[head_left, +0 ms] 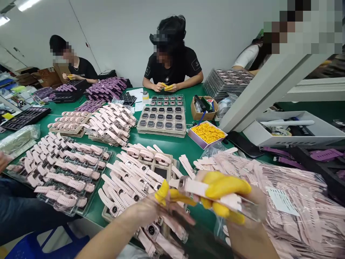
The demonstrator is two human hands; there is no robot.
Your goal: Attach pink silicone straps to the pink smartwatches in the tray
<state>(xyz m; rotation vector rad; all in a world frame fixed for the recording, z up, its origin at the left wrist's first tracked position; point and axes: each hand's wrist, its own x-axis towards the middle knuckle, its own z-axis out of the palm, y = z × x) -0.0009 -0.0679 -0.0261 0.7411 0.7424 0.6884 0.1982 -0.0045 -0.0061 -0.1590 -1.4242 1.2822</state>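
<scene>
My right hand [229, 196], with yellow finger cots on several fingers, is wrapped round a pink-strapped smartwatch [198, 187]. The watch case points left, and a clear plastic piece shows by the strap's right end. Just left of the case is my left hand [175, 203], blurred, its fingers stretched and apart, yellow cots on the thumb and a finger. Whether that finger touches the watch is unclear. Below and left of it, pink-strapped watches [129, 183] lie in rows on a tray. Packed pink straps [302, 194] in clear bags are heaped beside my right hand.
More pink watches [67, 165] fill trays at left. A box of yellow finger cots [207, 133] stands beyond my hands, near a tray of dark watch faces [161, 120]. A slanted white post [258, 86] rises at right. Across the green table [151, 141] sit co-workers.
</scene>
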